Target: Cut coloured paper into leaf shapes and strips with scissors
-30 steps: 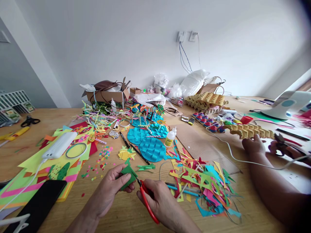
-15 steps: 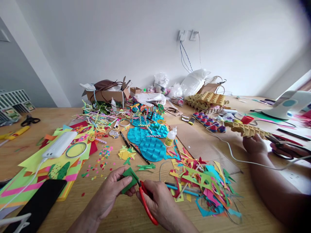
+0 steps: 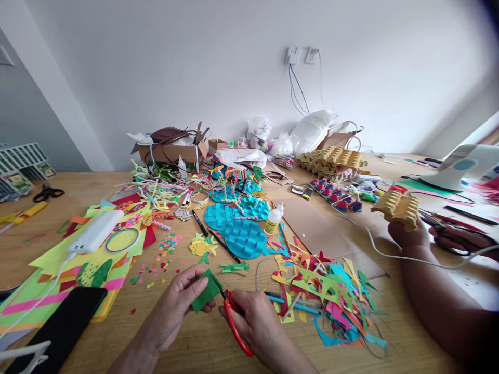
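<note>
A small folded-looking piece of green paper is pinched between thumb and fingers of my left hand. My right hand grips red-handled scissors, their blades at the paper's right edge. Just beyond my hands lie green paper cut-outs and a yellow paper fish with green fins. Blue woven paper shapes sit farther back, beside a glue bottle. To the right of my scissors spreads a heap of coloured paper scraps.
At the right a co-worker's hand holds an egg-carton piece; their other hand has black scissors. A white cable crosses there. A black phone and a white power bank lie left, on and by coloured paper.
My left thumb and the green paper have shifted slightly; the scissors stay at its edge. The co-worker has turned the egg-carton piece, which now looks shorter.
</note>
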`<state>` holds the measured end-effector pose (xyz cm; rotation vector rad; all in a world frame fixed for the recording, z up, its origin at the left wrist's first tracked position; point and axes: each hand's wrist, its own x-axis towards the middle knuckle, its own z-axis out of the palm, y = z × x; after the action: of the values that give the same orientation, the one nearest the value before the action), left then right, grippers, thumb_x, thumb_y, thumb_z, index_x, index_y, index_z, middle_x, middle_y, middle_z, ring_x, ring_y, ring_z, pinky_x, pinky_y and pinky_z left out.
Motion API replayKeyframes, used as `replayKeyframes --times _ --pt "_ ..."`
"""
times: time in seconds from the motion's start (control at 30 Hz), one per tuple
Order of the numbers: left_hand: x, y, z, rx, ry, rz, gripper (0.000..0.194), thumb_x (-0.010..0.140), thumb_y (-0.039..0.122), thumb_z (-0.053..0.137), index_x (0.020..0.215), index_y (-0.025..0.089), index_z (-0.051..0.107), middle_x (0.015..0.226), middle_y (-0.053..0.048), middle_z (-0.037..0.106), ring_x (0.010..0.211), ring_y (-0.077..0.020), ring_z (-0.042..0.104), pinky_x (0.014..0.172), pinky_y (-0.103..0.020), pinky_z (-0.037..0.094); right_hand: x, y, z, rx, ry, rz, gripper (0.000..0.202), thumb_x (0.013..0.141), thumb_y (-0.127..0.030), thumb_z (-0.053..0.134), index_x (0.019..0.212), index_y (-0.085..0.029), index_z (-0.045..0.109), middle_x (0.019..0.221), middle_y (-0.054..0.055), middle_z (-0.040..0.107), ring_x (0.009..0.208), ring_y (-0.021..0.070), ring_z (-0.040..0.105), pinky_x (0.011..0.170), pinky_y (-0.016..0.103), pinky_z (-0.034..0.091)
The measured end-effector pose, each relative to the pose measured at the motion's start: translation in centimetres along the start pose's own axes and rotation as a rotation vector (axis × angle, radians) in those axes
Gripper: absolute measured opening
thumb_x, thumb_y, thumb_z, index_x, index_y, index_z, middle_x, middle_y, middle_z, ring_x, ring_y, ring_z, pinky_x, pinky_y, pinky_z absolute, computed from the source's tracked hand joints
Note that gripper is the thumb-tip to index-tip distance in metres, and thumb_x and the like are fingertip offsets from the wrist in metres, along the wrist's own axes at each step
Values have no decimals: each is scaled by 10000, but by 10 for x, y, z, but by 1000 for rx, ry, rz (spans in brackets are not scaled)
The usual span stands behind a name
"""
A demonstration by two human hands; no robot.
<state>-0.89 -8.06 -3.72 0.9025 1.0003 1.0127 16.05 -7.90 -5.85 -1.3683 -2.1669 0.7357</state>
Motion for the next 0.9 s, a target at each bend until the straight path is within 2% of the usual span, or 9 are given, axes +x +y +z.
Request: replayKeyframes --times 0.13,0.37,0.5,0.7,0.9 --pt "1 1 1 27 33 9 124 768 297 580 716 184 590 680 22 594 626 -129 542 596 -249 449 0 -2 -2 -9 -6 -1 271 785 -262 473 537 -159 511 463 -22 460 424 76 336 427 204 200" --pt "-1 1 7 68 -37 -1 200 775 325 563 668 159 586 607 10 589 576 -118 501 562 -228 422 -2 -6 -8 95 -74 -9 299 843 -280 418 659 -148 613 550 2 574 460 84 422 451 191 255" --pt "-1 0 8 46 -54 -21 189 780 311 558 675 154 580 615 7 591 577 -119 498 570 -235 418 -3 -7 -9 131 -94 9 320 851 -303 418 667 -143 626 571 6 595 479 89 446 460 186 276" --pt "-2 -4 6 14 -33 -66 178 772 304 571 679 153 576 616 9 594 573 -115 505 565 -231 412 -5 -6 -2 211 -111 20 341 863 -324 409 717 -146 661 593 8 619 484 91 462 473 177 299" --pt "-3 -13 2 -40 -37 -94 183 748 325 596 677 157 584 614 10 593 555 -114 509 550 -229 406 -7 0 9 205 -116 32 368 855 -327 404 663 -140 656 551 6 591 453 84 408 448 182 271"
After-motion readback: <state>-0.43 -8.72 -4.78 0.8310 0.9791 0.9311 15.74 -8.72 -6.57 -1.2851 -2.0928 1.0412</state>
